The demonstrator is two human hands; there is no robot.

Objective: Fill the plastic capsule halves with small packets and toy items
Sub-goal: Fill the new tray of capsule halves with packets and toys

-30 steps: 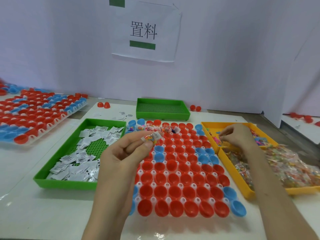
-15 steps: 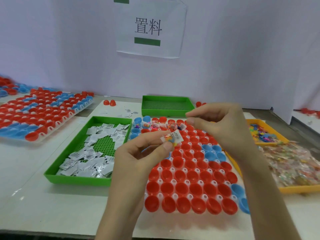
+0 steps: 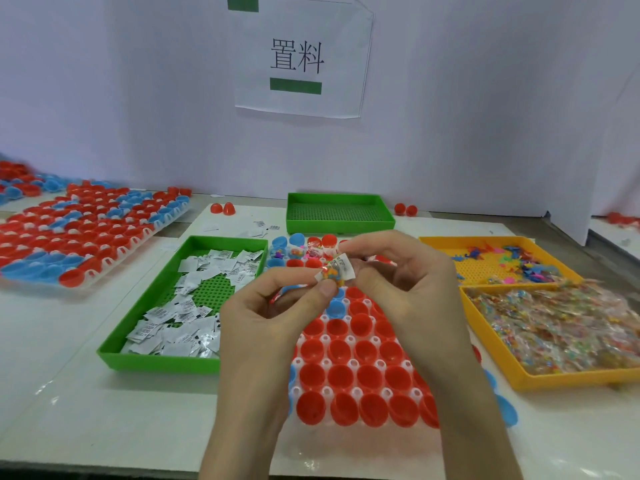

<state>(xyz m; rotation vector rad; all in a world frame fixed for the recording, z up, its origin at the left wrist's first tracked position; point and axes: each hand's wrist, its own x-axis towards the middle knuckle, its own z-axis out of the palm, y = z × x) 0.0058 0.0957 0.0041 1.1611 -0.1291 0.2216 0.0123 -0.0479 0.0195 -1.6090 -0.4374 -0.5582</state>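
White table (image 3: pixel 76 410), small colourful packet (image 3: pixel 333 274)

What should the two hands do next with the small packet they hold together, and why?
Probably lower the small clear packet of colourful beads into an empty red plastic capsule half. The left hand and right hand both pinch it above the white tray, and only the far row looks filled.

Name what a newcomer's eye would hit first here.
The left hand and right hand, at centre, pinch a small packet between them above the grid of red and blue capsule halves. A green tray of white packets lies left; a yellow tray of colourful packets lies right.
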